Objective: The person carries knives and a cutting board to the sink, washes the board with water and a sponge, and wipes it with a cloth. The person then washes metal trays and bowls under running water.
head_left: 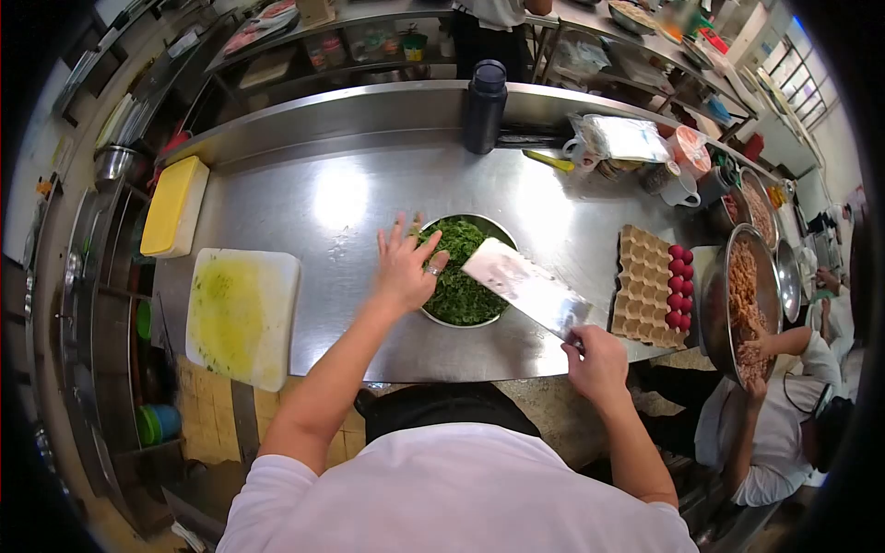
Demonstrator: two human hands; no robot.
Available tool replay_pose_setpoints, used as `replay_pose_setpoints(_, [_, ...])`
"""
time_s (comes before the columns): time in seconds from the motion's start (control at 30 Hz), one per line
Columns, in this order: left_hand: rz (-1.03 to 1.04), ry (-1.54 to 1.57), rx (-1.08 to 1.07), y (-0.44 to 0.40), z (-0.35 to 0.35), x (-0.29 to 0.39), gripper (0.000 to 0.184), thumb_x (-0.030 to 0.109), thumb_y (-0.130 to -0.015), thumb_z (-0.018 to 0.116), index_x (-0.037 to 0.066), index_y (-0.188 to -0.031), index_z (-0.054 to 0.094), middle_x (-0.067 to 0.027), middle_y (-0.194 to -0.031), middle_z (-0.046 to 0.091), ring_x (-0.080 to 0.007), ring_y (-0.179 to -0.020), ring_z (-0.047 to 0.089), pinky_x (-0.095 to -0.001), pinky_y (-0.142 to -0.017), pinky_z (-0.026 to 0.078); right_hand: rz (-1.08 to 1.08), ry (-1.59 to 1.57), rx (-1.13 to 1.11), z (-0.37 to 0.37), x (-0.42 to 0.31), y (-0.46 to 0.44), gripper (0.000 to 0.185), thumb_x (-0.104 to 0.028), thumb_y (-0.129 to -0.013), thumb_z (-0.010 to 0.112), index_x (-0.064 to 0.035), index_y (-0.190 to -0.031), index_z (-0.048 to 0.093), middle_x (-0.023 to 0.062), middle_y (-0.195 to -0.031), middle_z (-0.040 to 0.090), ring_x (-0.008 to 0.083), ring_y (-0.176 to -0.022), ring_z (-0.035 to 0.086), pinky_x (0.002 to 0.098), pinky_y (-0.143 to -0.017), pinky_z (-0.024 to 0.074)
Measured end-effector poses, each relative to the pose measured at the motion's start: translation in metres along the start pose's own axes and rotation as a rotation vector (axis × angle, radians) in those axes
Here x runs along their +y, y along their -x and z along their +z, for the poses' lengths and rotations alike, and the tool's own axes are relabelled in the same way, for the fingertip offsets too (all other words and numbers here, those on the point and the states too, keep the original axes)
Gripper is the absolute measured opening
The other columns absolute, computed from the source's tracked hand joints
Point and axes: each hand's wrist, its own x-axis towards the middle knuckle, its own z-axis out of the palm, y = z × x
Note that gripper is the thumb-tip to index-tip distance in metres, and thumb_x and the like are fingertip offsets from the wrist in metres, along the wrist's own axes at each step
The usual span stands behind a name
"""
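A round metal bowl (505, 230) full of chopped green leaves (461, 286) stands in the middle of the steel counter. My left hand (407, 263) is at the bowl's left rim, fingers spread, with a ring on one finger. Whether it touches the leaves I cannot tell. In my right hand (596, 361) is the handle of a cleaver (527, 288). Its broad blade slants up and left over the bowl's right side, with pale smears on the metal.
A green-stained white cutting board (242, 313) lies left, below a yellow-lidded box (175, 205). A dark bottle (485, 106) stands at the back. To the right are an egg tray (641, 286) with red eggs and a co-worker's hands in a large bowl (722, 304) of minced meat.
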Motion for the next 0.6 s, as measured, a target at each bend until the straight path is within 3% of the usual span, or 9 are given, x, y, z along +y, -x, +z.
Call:
replay_pose_setpoints(0.07, [0.022, 0.206, 0.082, 0.000, -0.001, 0.009, 0.034, 0.032, -0.093, 0.065, 0.011, -0.119, 0.071, -0.0207, -0.122, 0.067, -0.0356, -0.123, 0.056, -0.0569, -0.114, 0.029, 0.092, -0.050, 0.034, -0.003, 0.003, 0.012, 0.026, -0.008, -0.076, 0.079, -0.0065, -0.099, 0.066, 0.0104, -0.087, 0.071, 0.0257, -0.075, 0.071, 0.0374, -0.071, 0.0547])
replay_pose_setpoints(0.17, [-0.059, 0.481, -0.134, 0.000, 0.008, 0.028, 0.030, 0.029, -0.091, 0.065, 0.011, -0.114, 0.073, -0.0131, -0.119, 0.070, -0.0349, -0.122, 0.056, -0.0563, -0.115, 0.028, 0.208, -0.144, 0.161, -0.005, 0.002, 0.019, 0.024, -0.005, -0.077, 0.078, -0.0051, -0.098, 0.067, 0.0108, -0.086, 0.071, 0.0261, -0.073, 0.070, 0.0355, -0.068, 0.0546])
replay_pose_setpoints(0.23, [0.086, 0.142, -0.142, 0.006, 0.021, 0.041, 0.029, 0.031, -0.090, 0.065, 0.011, -0.109, 0.075, -0.0144, -0.122, 0.069, -0.0352, -0.127, 0.053, -0.0586, -0.116, 0.026, 0.253, -0.203, 0.227, -0.004, -0.007, 0.023, 0.020, -0.002, -0.081, 0.076, -0.0014, -0.099, 0.066, 0.0125, -0.083, 0.070, 0.0226, -0.069, 0.069, 0.0325, -0.066, 0.0535])
replay_pose_setpoints(0.3, [0.194, 0.021, -0.034, 0.014, 0.016, 0.046, 0.026, 0.031, -0.089, 0.066, 0.011, -0.101, 0.078, -0.0157, -0.122, 0.068, -0.0353, -0.129, 0.051, -0.0611, -0.116, 0.024, 0.235, -0.271, 0.280, 0.002, -0.017, 0.019, 0.020, -0.002, -0.083, 0.074, 0.0009, -0.100, 0.066, 0.0133, -0.082, 0.069, 0.0198, -0.068, 0.067, 0.0311, -0.066, 0.0524])
replay_pose_setpoints(0.4, [0.185, 0.118, -0.053, 0.018, 0.008, 0.045, 0.017, 0.027, -0.078, 0.075, 0.010, -0.081, 0.077, -0.0144, -0.121, 0.069, -0.0333, -0.121, 0.055, -0.0604, -0.114, 0.029, 0.231, -0.336, 0.297, 0.006, -0.042, 0.004, 0.017, -0.003, -0.086, 0.072, 0.0035, -0.101, 0.066, 0.0090, -0.079, 0.068, 0.0143, -0.066, 0.061, 0.0287, -0.064, 0.0499])
replay_pose_setpoints(0.5, [0.086, 0.284, 0.043, 0.034, -0.004, 0.037, 0.018, 0.020, -0.077, 0.077, 0.009, -0.091, 0.075, -0.0113, -0.113, 0.072, -0.0312, -0.113, 0.059, -0.0460, -0.104, 0.043, 0.246, -0.474, 0.216, 0.014, -0.066, -0.017, 0.016, -0.004, -0.087, 0.072, 0.0040, -0.099, 0.064, 0.0037, -0.077, 0.064, 0.0100, -0.065, 0.056, 0.0264, -0.060, 0.0466])
replay_pose_setpoints(0.6, [-0.142, 0.340, 0.156, 0.068, -0.030, 0.008, 0.021, 0.019, -0.079, 0.077, 0.008, -0.097, 0.074, -0.0111, -0.106, 0.073, -0.0322, -0.105, 0.063, -0.0418, -0.093, 0.051, 0.196, -0.678, 0.066, 0.040, -0.100, -0.051, 0.017, -0.006, -0.087, 0.073, 0.0027, -0.098, 0.063, 0.0014, -0.076, 0.062, 0.0069, -0.063, 0.054, 0.0240, -0.057, 0.0437])
